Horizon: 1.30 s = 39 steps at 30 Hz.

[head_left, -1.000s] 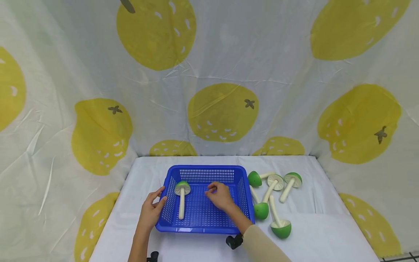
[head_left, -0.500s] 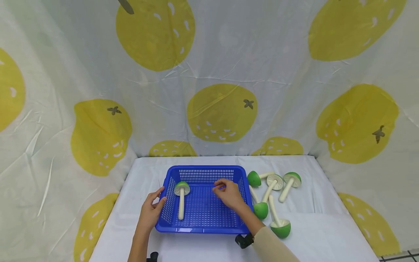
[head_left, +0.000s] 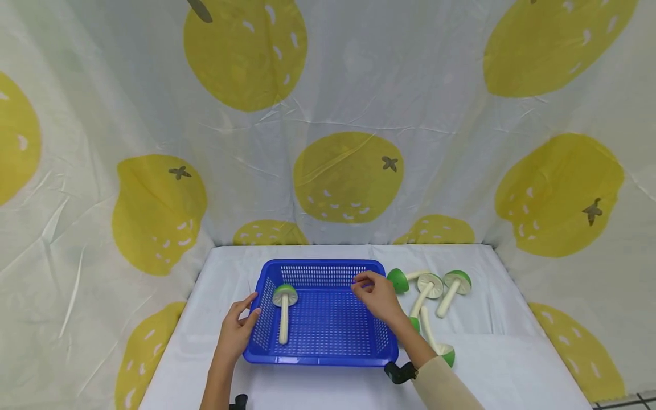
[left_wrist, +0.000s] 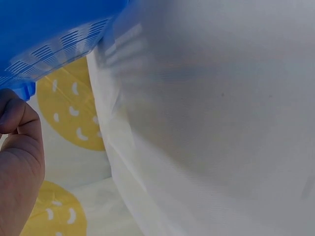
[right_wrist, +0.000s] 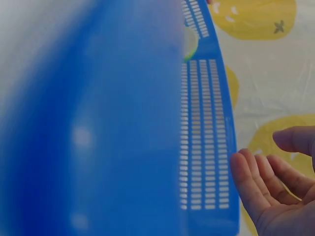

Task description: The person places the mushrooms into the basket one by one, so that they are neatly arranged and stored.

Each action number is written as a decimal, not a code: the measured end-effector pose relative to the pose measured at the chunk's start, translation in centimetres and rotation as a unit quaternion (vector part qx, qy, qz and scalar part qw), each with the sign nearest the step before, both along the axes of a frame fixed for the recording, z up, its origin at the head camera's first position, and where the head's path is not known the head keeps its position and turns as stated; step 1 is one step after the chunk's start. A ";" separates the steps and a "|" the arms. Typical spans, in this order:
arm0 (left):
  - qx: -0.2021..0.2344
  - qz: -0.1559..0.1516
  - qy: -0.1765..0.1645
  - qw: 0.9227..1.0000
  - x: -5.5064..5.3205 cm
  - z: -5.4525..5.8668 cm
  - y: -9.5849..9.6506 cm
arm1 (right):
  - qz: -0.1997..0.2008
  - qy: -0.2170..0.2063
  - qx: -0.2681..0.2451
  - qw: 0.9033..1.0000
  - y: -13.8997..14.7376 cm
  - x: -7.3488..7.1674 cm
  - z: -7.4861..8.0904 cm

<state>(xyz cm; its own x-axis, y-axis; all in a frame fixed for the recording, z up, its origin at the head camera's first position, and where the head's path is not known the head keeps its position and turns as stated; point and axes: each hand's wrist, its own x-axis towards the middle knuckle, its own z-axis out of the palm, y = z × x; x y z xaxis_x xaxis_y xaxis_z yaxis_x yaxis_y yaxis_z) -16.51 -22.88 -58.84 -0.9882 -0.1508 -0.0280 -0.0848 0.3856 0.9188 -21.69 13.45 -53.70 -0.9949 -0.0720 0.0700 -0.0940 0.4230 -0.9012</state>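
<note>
Left hand (head_left: 236,332) pinches the blue basket (head_left: 320,361) by its rim; right hand (head_left: 378,295) empty, thumb apart from fingers. One mushroom (head_left: 284,323) inside, between hands; loose mushrooms (head_left: 451,295) right of right hand. Judged: between picks; next calls for stem pinch.

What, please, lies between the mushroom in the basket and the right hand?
In the head view, only bare basket shows between the mushroom and right hand.
</note>
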 end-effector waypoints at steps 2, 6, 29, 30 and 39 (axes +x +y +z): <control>0.001 0.002 -0.004 1.000 0.0 0.1 0.0 | 0.000 -0.010 -0.010 1.000 0.7 -0.1 0.3; 0.002 0.002 0.001 1.000 0.0 0.2 -0.1 | -0.011 -0.020 -0.018 1.000 2.0 -0.4 0.5; 0.008 0.002 0.006 1.000 0.1 -0.1 0.2 | -0.077 -0.030 -0.021 0.996 9.9 -0.8 0.2; 0.009 0.000 0.006 1.000 0.1 -0.1 0.2 | -0.081 -0.030 -0.021 0.996 10.2 -0.7 0.1; 0.004 0.007 0.007 1.000 0.0 0.0 0.1 | -0.129 -0.055 -0.019 0.990 12.8 -0.6 -1.0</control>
<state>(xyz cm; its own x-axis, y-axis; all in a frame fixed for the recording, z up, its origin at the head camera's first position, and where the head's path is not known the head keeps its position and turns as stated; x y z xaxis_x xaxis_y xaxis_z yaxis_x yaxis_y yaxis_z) -16.49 -22.74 -58.88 -0.9862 -0.1650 -0.0147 -0.0768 0.3772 0.9229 -22.27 26.26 -54.69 -0.9818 0.1852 -0.0425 0.1124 0.3857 -0.9158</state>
